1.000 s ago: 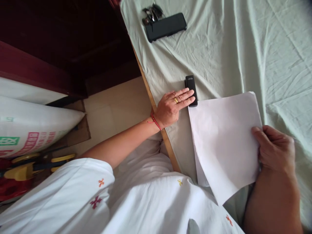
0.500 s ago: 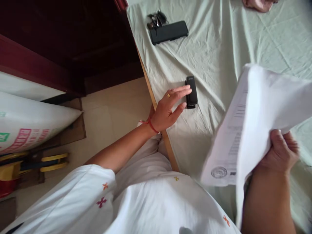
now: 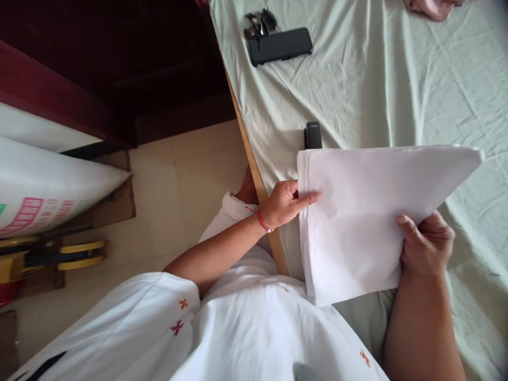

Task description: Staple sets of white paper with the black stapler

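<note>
A stack of white paper sheets [image 3: 357, 211] is held level above the bed, blank side up. My left hand [image 3: 286, 203] pinches its left edge, thumb on top and fingers beneath. On the right, my right hand [image 3: 428, 241] grips the lower right part, its thumb lying across the top sheet. Just past the far left corner of the stack, the black stapler [image 3: 313, 135] rests on the cloth; its near part is hidden by the paper.
A pale green sheet [image 3: 353, 95] with wrinkles covers the bed. Farther off lie a black phone [image 3: 281, 46] and a bunch of keys [image 3: 262, 22]. A wooden edge [image 3: 248, 143] borders the bed at left. A white sack [image 3: 51, 185] stands on the floor.
My left hand has left the stapler and closed on the paper's left edge. The paper has swung left and flattened, now covering part of the stapler. My right hand has shifted left with it.
</note>
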### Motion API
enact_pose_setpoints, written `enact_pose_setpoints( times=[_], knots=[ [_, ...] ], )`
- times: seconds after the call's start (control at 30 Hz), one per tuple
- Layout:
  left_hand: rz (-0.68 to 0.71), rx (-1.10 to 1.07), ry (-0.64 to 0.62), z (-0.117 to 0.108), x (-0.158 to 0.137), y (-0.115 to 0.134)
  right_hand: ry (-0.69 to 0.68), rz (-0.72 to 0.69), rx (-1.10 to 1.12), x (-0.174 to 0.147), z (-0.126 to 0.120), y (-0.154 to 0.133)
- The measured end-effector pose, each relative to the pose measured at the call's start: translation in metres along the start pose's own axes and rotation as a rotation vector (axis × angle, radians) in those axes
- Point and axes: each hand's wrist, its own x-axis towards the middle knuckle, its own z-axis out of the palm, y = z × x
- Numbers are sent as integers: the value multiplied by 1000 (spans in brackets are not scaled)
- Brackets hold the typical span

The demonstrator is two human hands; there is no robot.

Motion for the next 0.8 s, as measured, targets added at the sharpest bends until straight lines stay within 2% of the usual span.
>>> enact_pose_setpoints(
  times=[0.1, 0.23, 0.37, 0.8],
  knots=[
    [-10, -6, 28, 2, -1, 1, 14, 37, 12, 2, 0, -4],
    [36, -155, 5, -1, 0, -2, 93, 15, 36, 3, 6, -7],
    [43, -163, 85, -3, 4, -7, 137, 2, 65, 5, 10, -7],
    [52, -273, 231, -1, 8, -27, 63, 57, 8, 5, 0, -7]
  ],
)
